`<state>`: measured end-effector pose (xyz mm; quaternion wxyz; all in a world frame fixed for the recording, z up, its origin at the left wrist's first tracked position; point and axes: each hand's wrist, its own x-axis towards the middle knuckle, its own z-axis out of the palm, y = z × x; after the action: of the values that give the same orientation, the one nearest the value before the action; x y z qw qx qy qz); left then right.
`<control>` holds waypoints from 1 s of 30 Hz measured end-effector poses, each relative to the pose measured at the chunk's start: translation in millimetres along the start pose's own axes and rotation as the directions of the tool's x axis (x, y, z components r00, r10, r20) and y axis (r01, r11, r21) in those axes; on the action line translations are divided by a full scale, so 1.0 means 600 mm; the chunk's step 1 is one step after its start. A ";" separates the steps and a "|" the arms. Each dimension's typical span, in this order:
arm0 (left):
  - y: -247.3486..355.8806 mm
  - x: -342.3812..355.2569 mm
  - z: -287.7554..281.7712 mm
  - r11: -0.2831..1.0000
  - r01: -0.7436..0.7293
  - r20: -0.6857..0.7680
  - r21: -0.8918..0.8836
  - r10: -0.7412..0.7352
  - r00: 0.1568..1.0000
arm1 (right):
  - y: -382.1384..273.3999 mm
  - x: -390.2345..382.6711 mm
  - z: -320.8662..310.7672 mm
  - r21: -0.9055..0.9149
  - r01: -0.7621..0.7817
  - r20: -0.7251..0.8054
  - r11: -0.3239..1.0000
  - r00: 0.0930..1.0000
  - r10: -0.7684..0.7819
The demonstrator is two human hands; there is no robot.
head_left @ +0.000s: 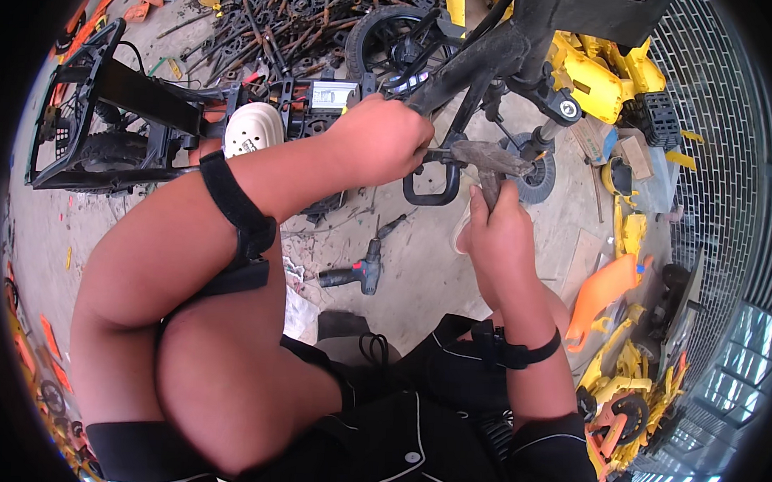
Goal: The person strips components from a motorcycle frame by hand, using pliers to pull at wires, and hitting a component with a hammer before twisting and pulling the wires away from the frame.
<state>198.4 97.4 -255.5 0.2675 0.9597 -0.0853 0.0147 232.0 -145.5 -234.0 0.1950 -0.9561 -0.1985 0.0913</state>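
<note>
Just on the wearer's side of the black frame (477, 67), the right hand (503, 237) clamps the hammer's (489, 158) handle, seemingly leaving its head free, while left of that frame the left hand (385, 141) curls tight, perhaps steadying something hidden.

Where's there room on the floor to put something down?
Bare floor shows between the drill and right hand, and left of the left arm, below the black frame. Crowded: metal rods up top, yellow parts along the right.
</note>
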 end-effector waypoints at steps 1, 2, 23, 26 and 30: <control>0.000 0.002 -0.004 1.000 -0.004 0.000 0.004 0.004 1.000 | 0.003 0.000 -0.012 0.007 -0.006 0.023 1.000 1.000 0.006; 0.000 0.003 -0.004 1.000 -0.001 0.006 0.002 0.001 1.000 | -0.004 -0.001 -0.021 0.012 -0.015 0.057 1.000 0.998 0.014; 0.022 0.011 0.017 0.997 0.060 0.036 0.039 -0.061 0.997 | 0.010 -0.006 -0.002 0.066 0.042 -0.058 0.997 0.998 -0.039; 0.022 0.017 0.014 0.997 0.057 0.038 0.044 -0.058 0.998 | 0.003 0.002 -0.008 -0.064 0.079 -0.013 0.995 0.997 -0.080; 0.026 0.019 0.017 0.996 0.081 0.069 0.033 -0.083 0.994 | -0.009 -0.008 -0.021 0.044 0.127 -0.133 0.991 0.984 -0.120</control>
<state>207.0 77.2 -255.8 0.2503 0.9662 -0.0548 -0.0285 229.4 -147.3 -219.9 0.2378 -0.9404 -0.2420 0.0218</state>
